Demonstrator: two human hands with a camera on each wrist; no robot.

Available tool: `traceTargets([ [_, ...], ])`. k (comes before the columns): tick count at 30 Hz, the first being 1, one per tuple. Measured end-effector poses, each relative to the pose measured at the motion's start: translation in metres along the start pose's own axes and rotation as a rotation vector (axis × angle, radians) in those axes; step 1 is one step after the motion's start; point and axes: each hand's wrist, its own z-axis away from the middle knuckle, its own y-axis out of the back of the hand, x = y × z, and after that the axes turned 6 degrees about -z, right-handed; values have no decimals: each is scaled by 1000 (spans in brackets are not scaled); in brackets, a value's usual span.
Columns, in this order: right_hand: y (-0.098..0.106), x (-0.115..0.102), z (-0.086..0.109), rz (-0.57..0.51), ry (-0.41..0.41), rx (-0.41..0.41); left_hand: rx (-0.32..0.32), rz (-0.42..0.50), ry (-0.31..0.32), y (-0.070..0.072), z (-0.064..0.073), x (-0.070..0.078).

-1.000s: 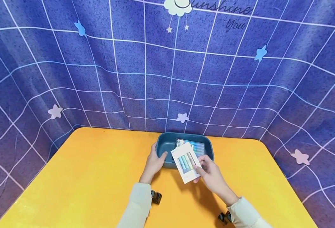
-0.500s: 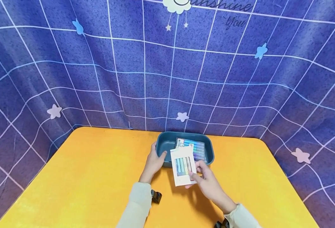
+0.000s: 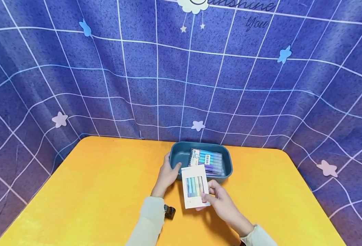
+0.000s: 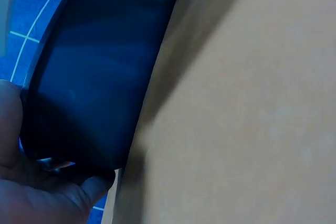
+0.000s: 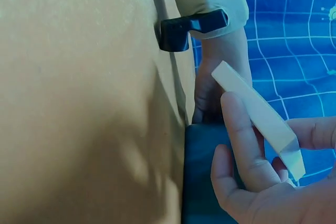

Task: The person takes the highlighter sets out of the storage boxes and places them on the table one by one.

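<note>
In the head view, my left hand [image 3: 166,176] grips the left end of a dark teal bin [image 3: 180,156], thumb over the rim. The left wrist view has the same hand [image 4: 44,192] at the bin's end, fingers against its outer wall [image 4: 94,72]. A white box [image 3: 195,187] with a window showing several pastel sticks is pinched by my right hand [image 3: 223,201], in front of the bin and overlapping its near rim. Its narrow side [image 5: 257,111] shows in the right wrist view, between thumb and fingers. A clear pack of blue-to-purple pens [image 3: 210,161] lies in the bin's right half.
The bin stands near the back edge of a yellow table [image 3: 107,184]. Behind the table hangs a blue curtain [image 3: 131,78] with white grid lines and stars. A black wrist camera [image 3: 169,212] sits on the left wrist.
My right hand has brought the white box down and towards me, slightly left, turning it from tilted to nearly upright. More of the pen pack is uncovered. My left hand stays on the bin.
</note>
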Motion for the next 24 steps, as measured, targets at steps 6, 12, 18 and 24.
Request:
traceTargets([
  [6, -1, 5, 2, -37, -21, -15, -17, 7, 3, 1, -1, -1],
  [12, -4, 12, 3, -114, -39, -49, -24, 0, -15, 2, -1, -3],
  [18, -10, 17, 3, -167, -58, -37, -40, -18, 6, 3, -4, -5],
  [24, -13, 22, 5, -222, -128, -23, -52, -14, 8, 4, -3, -3],
])
